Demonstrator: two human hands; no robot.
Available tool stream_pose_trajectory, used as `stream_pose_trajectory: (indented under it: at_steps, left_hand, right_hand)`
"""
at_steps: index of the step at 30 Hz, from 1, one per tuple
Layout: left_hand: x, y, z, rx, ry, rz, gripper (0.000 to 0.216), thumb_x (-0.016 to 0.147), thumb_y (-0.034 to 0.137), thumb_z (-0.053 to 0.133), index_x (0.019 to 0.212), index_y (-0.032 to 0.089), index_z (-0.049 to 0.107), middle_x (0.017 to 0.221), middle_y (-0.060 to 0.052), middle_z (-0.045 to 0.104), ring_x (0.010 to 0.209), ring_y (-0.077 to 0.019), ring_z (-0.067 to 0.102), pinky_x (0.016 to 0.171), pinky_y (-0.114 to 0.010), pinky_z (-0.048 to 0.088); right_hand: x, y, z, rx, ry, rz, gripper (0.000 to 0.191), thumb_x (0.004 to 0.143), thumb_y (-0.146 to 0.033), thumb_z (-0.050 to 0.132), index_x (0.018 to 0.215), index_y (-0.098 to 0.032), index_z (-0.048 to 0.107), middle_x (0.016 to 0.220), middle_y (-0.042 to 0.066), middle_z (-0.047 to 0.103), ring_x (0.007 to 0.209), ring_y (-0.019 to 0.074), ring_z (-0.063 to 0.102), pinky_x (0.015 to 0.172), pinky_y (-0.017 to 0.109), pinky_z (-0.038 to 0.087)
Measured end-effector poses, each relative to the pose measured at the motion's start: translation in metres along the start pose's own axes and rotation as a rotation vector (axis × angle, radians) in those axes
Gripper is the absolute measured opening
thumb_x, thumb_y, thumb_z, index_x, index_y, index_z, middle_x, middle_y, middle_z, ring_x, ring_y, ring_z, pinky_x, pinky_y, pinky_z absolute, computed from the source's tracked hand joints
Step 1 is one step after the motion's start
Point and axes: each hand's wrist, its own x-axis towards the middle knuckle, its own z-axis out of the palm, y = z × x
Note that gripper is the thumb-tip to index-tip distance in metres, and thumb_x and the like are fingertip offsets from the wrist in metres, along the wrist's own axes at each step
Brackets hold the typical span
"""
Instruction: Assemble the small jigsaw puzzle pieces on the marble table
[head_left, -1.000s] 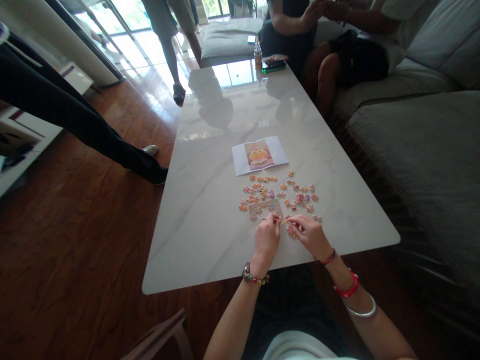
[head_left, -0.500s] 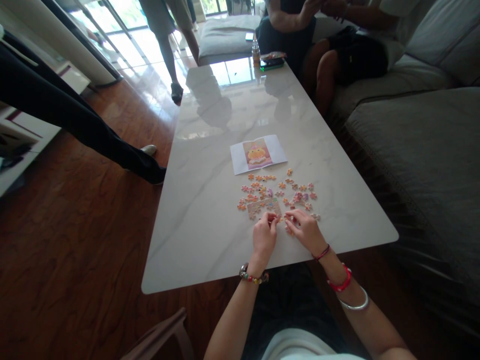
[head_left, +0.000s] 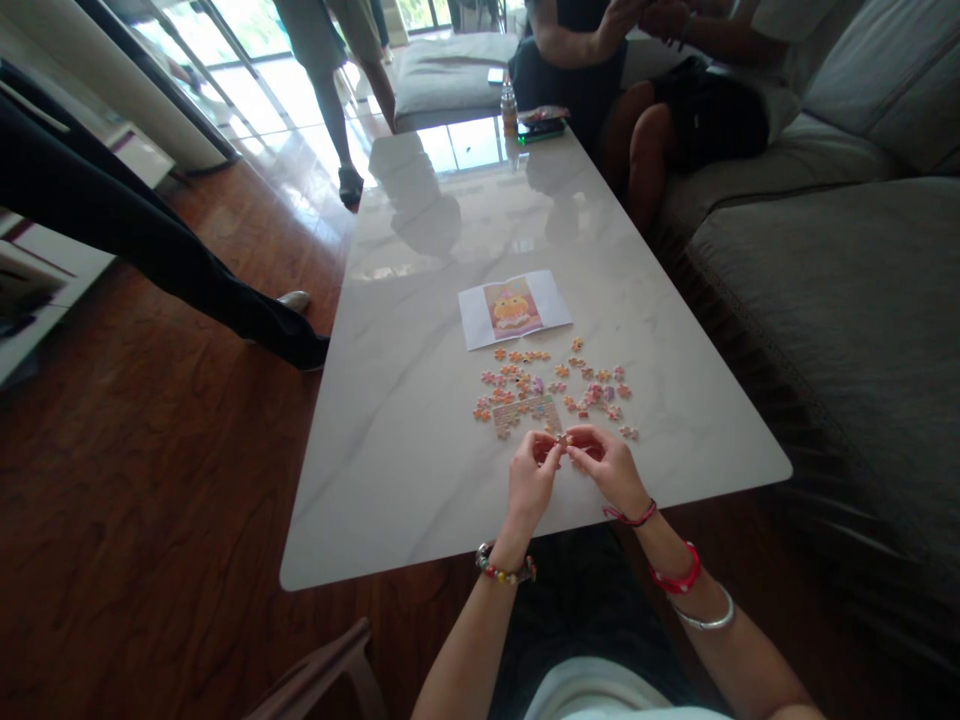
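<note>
The left hand (head_left: 531,478) and right hand (head_left: 613,470) are meeting above the near end of the marble-patterned table (head_left: 397,430), thumbs and fingers nearly closing as they are pinching a small puzzle piece (head_left: 562,439) between them. A flat panel (head_left: 512,411) and loose pieces (head_left: 598,392) are lying just beyond. Behind these, a white sheet (head_left: 554,298) is showing a printed orange figure; any lettering there or on the bottle (head_left: 509,114) is proving too small to read.

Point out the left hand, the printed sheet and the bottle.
Left hand (head_left: 531,476): head view, on the back of the hand.
Printed sheet (head_left: 514,308): head view, on the picture at its middle.
Bottle (head_left: 509,112): head view, on its body.
</note>
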Motion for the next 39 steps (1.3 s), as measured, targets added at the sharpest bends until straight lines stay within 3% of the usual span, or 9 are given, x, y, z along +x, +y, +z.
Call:
stream_pose_trajectory:
  at_steps: [3, 8, 11, 19, 24, 29, 39]
  left_hand:
    - [-0.002, 0.000, -0.004, 0.166, -0.011, 0.025, 0.017, 0.072, 0.034, 0.051, 0.075, 0.017, 0.051, 0.069, -0.001, 0.060, 0.061, -0.0102, 0.056, 0.057, -0.021, 0.043]
    - [0.000, 0.002, -0.005, 0.373, -0.048, 0.078, 0.016, 0.075, 0.035, 0.048, 0.076, 0.019, 0.052, 0.069, 0.001, 0.061, 0.058, -0.0093, 0.054, 0.057, -0.021, 0.040]
    - [0.003, 0.006, 0.005, 0.419, -0.078, 0.133, 0.015, 0.077, 0.034, 0.046, 0.077, 0.020, 0.052, 0.070, 0.000, 0.061, 0.058, -0.0093, 0.054, 0.057, -0.021, 0.039]
    - [0.015, 0.018, 0.037, 0.666, -0.136, 0.219, 0.016, 0.081, 0.031, 0.039, 0.080, 0.020, 0.051, 0.071, -0.002, 0.061, 0.065, -0.0118, 0.055, 0.056, -0.021, 0.036]
    - [0.016, 0.019, 0.030, 0.720, -0.118, 0.191, 0.014, 0.081, 0.030, 0.040, 0.081, 0.021, 0.051, 0.074, -0.001, 0.061, 0.066, -0.0113, 0.054, 0.055, -0.020, 0.034]
    - [0.009, 0.018, 0.024, 0.770, -0.107, 0.199, 0.009, 0.080, 0.028, 0.044, 0.078, 0.022, 0.051, 0.074, 0.000, 0.060, 0.069, -0.0119, 0.051, 0.056, -0.021, 0.034]
    - [0.002, 0.003, 0.059, 0.937, -0.087, 0.458, 0.013, 0.082, 0.019, 0.039, 0.075, 0.020, 0.049, 0.073, -0.003, 0.054, 0.079, -0.0160, 0.048, 0.067, -0.026, 0.040]
  right_hand:
    - [-0.005, 0.004, -0.018, -0.172, 0.036, -0.041, 0.023, 0.071, -0.030, 0.053, 0.091, -0.018, 0.058, 0.085, 0.005, 0.063, 0.072, 0.0153, 0.059, 0.063, 0.028, 0.049]
    - [-0.007, 0.020, -0.063, -0.497, 0.327, -0.091, 0.022, 0.076, -0.031, 0.046, 0.089, -0.017, 0.058, 0.086, 0.008, 0.060, 0.071, 0.0168, 0.056, 0.066, 0.032, 0.048]
    - [-0.005, 0.028, -0.077, -0.639, 0.308, -0.169, 0.020, 0.075, -0.030, 0.048, 0.088, -0.018, 0.058, 0.089, 0.008, 0.056, 0.081, 0.0193, 0.054, 0.073, 0.034, 0.046]
    - [-0.003, 0.032, -0.076, -0.740, 0.188, -0.198, 0.014, 0.078, -0.030, 0.046, 0.077, -0.019, 0.055, 0.081, 0.005, 0.053, 0.075, 0.0169, 0.053, 0.071, 0.031, 0.044]
    - [-0.008, 0.033, -0.072, -0.786, 0.191, -0.194, 0.015, 0.076, -0.033, 0.049, 0.073, -0.019, 0.053, 0.077, 0.004, 0.052, 0.069, 0.0152, 0.052, 0.066, 0.028, 0.044]
    - [-0.008, 0.035, -0.062, -0.830, 0.213, -0.229, 0.015, 0.077, -0.033, 0.048, 0.075, -0.019, 0.054, 0.080, 0.005, 0.053, 0.075, 0.0169, 0.052, 0.068, 0.029, 0.043]
    - [0.002, 0.029, -0.081, -0.816, 0.179, -0.188, 0.020, 0.078, -0.036, 0.045, 0.072, -0.019, 0.055, 0.074, 0.004, 0.053, 0.068, 0.0158, 0.053, 0.065, 0.028, 0.043]
